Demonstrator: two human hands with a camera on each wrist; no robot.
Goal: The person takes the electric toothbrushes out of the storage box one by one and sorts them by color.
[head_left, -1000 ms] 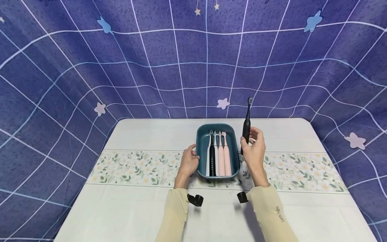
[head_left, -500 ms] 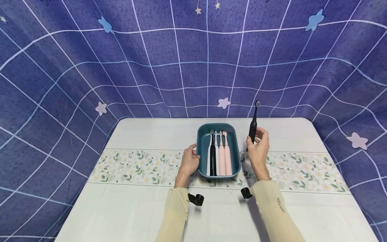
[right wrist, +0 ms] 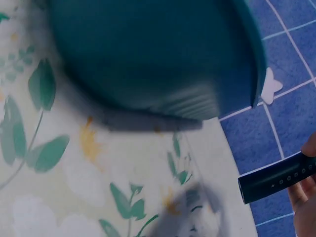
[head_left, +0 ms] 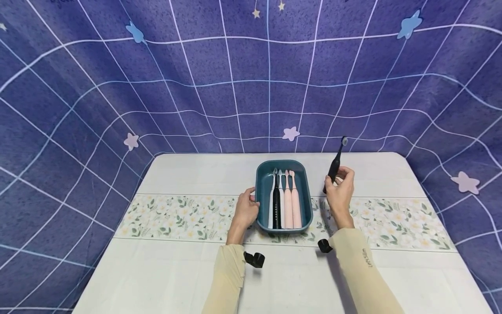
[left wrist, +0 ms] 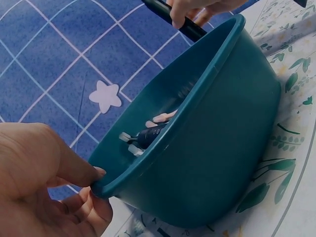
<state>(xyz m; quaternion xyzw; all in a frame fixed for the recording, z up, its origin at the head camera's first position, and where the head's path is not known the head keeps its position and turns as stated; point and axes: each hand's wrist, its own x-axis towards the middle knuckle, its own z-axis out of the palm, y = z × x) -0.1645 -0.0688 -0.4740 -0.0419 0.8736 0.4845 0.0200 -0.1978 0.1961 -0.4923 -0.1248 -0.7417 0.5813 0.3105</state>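
My right hand [head_left: 340, 192] pinches a black electric toothbrush [head_left: 334, 168] to the right of a teal bin [head_left: 308, 205]. Its brush head points up and leans right; in the right wrist view the handle of this toothbrush [right wrist: 276, 178] shows a row of small marks. With thumb and fingers, my left hand [head_left: 246, 209] grips the bin's left rim, as the left wrist view shows at the bin's rim [left wrist: 106, 190]. Inside the bin lie a black toothbrush [head_left: 276, 205], two pink toothbrushes [head_left: 288, 207] and two white ones [head_left: 270, 207], side by side with heads toward the back.
The bin stands on a white table [head_left: 176, 272] with a floral band [head_left: 168, 218] across it. Behind and at both sides hangs a blue grid curtain [head_left: 251, 100] with stars. A black wrist camera [head_left: 255, 260] sits beside each sleeve.
My right hand has moved to the right, away from the bin, with the black toothbrush, which now tilts further right. My left hand stays on the bin's rim.
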